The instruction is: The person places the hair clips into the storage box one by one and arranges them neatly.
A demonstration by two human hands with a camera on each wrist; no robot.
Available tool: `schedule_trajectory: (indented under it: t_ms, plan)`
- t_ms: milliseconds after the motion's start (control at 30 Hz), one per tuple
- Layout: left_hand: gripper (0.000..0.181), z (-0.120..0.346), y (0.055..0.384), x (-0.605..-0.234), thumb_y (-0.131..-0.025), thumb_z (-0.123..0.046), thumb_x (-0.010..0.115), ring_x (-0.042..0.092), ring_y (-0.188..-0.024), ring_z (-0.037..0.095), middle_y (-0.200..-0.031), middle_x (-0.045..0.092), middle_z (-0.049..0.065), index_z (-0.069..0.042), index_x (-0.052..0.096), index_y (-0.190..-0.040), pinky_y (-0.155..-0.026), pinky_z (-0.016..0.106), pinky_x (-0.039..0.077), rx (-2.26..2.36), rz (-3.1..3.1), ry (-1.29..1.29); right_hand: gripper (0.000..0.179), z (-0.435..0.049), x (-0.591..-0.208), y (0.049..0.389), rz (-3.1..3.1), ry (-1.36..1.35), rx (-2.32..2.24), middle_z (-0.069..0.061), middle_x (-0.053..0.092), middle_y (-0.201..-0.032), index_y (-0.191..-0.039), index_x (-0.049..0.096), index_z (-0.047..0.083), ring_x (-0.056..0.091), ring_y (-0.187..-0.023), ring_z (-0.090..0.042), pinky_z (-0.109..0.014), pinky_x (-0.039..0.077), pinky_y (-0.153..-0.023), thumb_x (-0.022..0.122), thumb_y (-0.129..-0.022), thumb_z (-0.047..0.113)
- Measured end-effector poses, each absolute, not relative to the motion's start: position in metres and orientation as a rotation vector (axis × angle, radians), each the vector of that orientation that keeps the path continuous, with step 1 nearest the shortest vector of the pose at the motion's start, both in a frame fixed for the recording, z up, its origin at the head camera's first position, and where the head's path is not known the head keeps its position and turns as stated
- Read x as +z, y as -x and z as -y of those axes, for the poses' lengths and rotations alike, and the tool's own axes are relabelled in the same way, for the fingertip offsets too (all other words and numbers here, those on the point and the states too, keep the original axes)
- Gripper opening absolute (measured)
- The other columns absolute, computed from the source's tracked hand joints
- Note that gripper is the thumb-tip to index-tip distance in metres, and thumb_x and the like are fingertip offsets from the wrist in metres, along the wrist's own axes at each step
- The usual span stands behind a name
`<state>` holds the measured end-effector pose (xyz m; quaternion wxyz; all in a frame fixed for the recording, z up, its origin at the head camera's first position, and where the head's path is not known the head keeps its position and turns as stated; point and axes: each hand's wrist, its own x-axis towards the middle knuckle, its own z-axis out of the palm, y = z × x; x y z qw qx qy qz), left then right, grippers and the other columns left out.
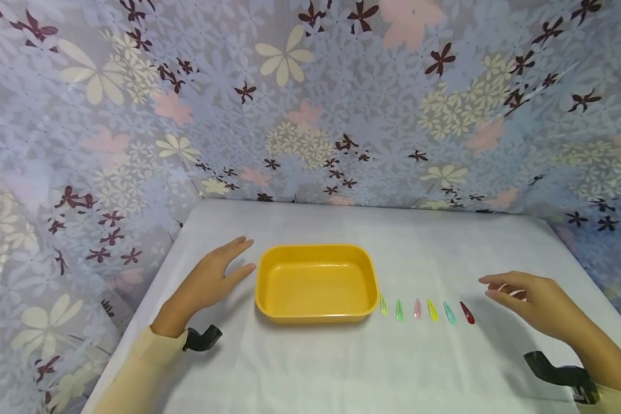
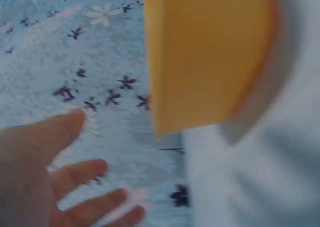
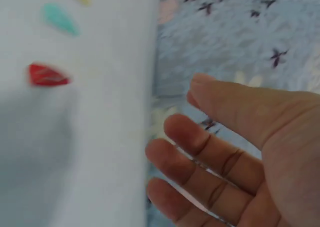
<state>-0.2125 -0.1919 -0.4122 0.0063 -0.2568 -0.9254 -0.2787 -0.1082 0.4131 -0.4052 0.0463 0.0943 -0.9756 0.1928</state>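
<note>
A yellow rectangular tray (image 1: 315, 318) lies on the white cloth. Just left of it, my left hand (image 1: 209, 279) hovers with thumb and fingers spread, holding nothing; the left wrist view shows the tray's side wall (image 2: 210, 57) beyond the fingers. To the tray's right, several snap hair clips lie in a row: pale green (image 1: 383, 305), green (image 1: 399, 310), pink (image 1: 417, 309), yellow (image 1: 433, 310), turquoise (image 1: 449, 312) and dark red (image 1: 467, 313). My right hand (image 1: 535, 302) is in the air right of the red clip, fingers loosely bent around nothing.
A white cloth (image 1: 341, 368) covers the table. Floral fabric (image 1: 310, 115) hangs behind it and along both sides. Dark camera mounts (image 1: 202, 338) are strapped at both wrists.
</note>
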Motion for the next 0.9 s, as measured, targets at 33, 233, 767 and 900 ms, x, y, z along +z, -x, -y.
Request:
schedule_trajectory:
  t_ms: [33, 233, 767, 900]
  plan:
    - [0.064, 0.195, 0.212, -0.419, -0.104, -0.051, 0.053, 0.034, -0.148, 0.035, -0.162, 0.035, 0.011, -0.015, 0.044, -0.156, -0.116, 0.059, 0.029, -0.917, 2.890, 0.798, 0.027, -0.416, -0.412, 0.107, 2.977, -0.285, 0.601, 0.007, 0.071, -0.100, -0.122, 0.075, 0.018, 0.062, -0.084, -0.001, -0.027, 0.055, -0.067, 0.074, -0.096, 0.025]
    - [0.052, 0.204, 0.206, -0.460, -0.102, -0.035, 0.065, 0.052, -0.132, 0.030, -0.149, 0.051, 0.009, -0.017, 0.054, -0.149, -0.108, 0.055, 0.043, -1.271, 2.738, 0.776, 0.025, -0.424, -0.445, 0.098, 2.964, -0.263, 0.762, 0.003, 0.072, -0.111, -0.119, 0.077, 0.021, 0.058, -0.090, 0.006, -0.025, 0.055, -0.068, 0.076, -0.094, 0.019]
    - [0.061, 0.190, 0.205, -0.497, -0.095, 0.005, 0.067, 0.043, -0.082, 0.017, -0.108, 0.048, 0.016, -0.004, 0.047, -0.152, -0.065, 0.023, 0.039, -1.789, 2.394, 1.014, 0.027, -0.404, -0.477, 0.099, 2.897, -0.189, 0.917, -0.002, 0.071, -0.112, -0.119, 0.078, 0.018, 0.060, -0.084, -0.002, -0.020, 0.050, -0.067, 0.078, -0.091, 0.018]
    - [0.061, 0.189, 0.206, -0.498, -0.097, 0.003, 0.066, 0.043, -0.082, 0.014, -0.107, 0.048, 0.016, -0.004, 0.045, -0.153, -0.065, 0.021, 0.040, -1.839, 2.431, 0.991, 0.025, -0.401, -0.483, 0.096, 2.894, -0.146, 0.876, -0.001, 0.071, -0.111, -0.115, 0.080, 0.018, 0.059, -0.082, -0.001, -0.020, 0.049, -0.066, 0.080, -0.090, 0.019]
